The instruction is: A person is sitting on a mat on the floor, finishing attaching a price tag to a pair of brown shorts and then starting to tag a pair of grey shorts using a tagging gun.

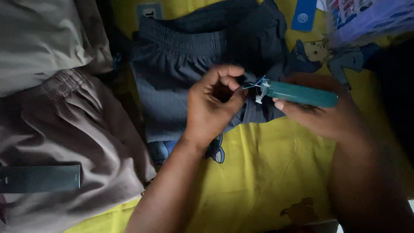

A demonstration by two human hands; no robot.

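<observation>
Hands meet over folded dark grey shorts (185, 73), elastic waistband ribbed along the top edge, lying flat on the yellow cartoon-print sheet (267, 172). Left hand (213, 103) curls closed, thumb and forefinger pinching a thin blue-white string (252, 85) at the fabric's right edge. Right hand (319, 114) clasps a long teal hang tag (299, 94), held level just beside that pinch, a small white fastener at its near end. Left of the shorts, taupe garments (73, 129) lie heaped, another dark tag (41, 178) resting on them. Blue round-logo label (304, 15) up top, plastic-wrapped packet (371, 17) in the far right corner. Dim light throughout.
</observation>
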